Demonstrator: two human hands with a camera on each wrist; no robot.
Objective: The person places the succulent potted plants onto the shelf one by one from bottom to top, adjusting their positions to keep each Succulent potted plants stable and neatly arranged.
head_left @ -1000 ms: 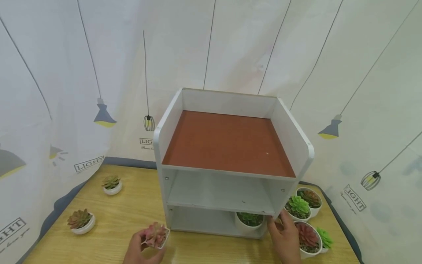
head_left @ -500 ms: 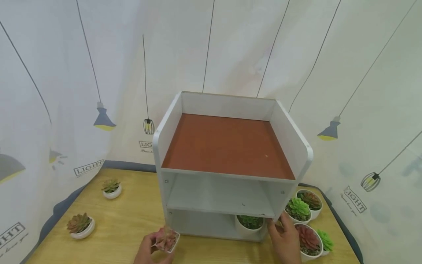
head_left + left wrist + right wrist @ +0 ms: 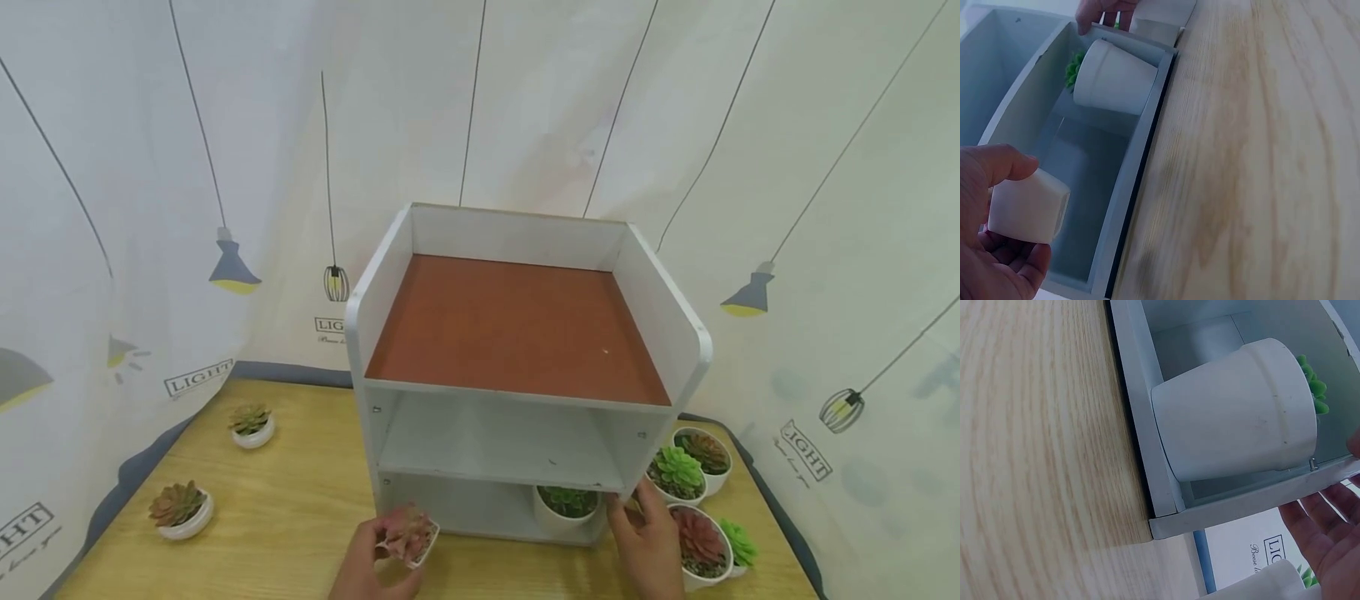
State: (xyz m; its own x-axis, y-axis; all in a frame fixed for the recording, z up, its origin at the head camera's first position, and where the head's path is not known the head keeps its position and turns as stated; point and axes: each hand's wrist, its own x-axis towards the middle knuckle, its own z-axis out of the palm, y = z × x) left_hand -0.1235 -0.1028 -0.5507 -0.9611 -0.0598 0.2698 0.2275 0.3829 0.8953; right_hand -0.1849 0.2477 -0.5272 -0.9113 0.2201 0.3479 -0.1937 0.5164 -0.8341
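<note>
My left hand (image 3: 362, 568) grips a small white angular pot (image 3: 1025, 205) that bears a pink succulent (image 3: 407, 533). It is held in front of the bottom compartment of a white shelf unit (image 3: 498, 443), near its left end. My right hand (image 3: 649, 542) pinches the unit's right side panel (image 3: 1254, 503), thumb on the inside and fingers along the outside. Inside the bottom compartment, at the right end, a larger round white pot (image 3: 1225, 419) with a green succulent (image 3: 568, 502) stands upright. The middle shelf holds nothing, and the brown top board is bare.
Right of the unit, several potted succulents crowd together, among them a red one (image 3: 699, 537) and a bright green one (image 3: 677, 472). Two small bowl-shaped pots with succulents, a near one (image 3: 183, 510) and a far one (image 3: 252, 425), stand on the wooden table (image 3: 300, 450) at the left.
My left hand has moved right with the pink succulent, from left of the shelf unit to in front of its bottom compartment. My right hand has stayed at the side panel.
</note>
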